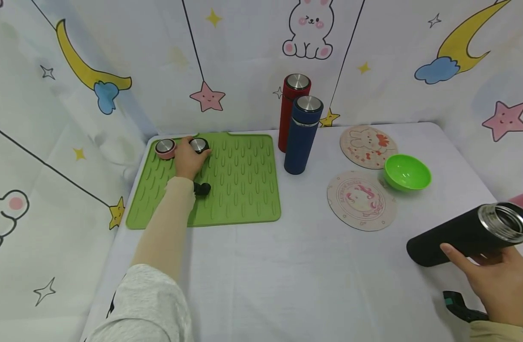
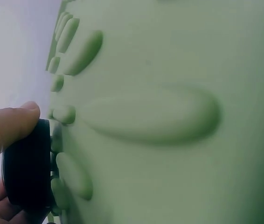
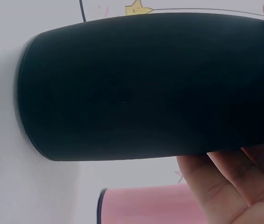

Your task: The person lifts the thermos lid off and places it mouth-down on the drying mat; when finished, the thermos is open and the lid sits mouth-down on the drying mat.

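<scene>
Head view: left hand (image 1: pixel 189 160) pinching round black steel-topped lid (image 1: pixel 199 145) between thumb and fingers, lid sitting on ridged green mat (image 1: pixel 240 194) near round pink steel-topped lid (image 1: pixel 165 150). Right hand (image 1: pixel 498 280) gripping cylindrical black steel-mouthed bottle (image 1: pixel 454 235), bottle tilting, mouth showing uncovered. Left wrist: thumb and fingers hugging black lid's edge. Right wrist: fingers curling under bottle, smooth pink cylinder (image 3: pixel 150 205) showing just beside.

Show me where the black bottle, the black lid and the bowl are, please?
Black bottle (image 1: pixel 464 233): head view, on the side of its body.
Black lid (image 1: pixel 199 145): head view, on its silver top.
Bowl (image 1: pixel 407 172): head view, on its bare inside.
</scene>
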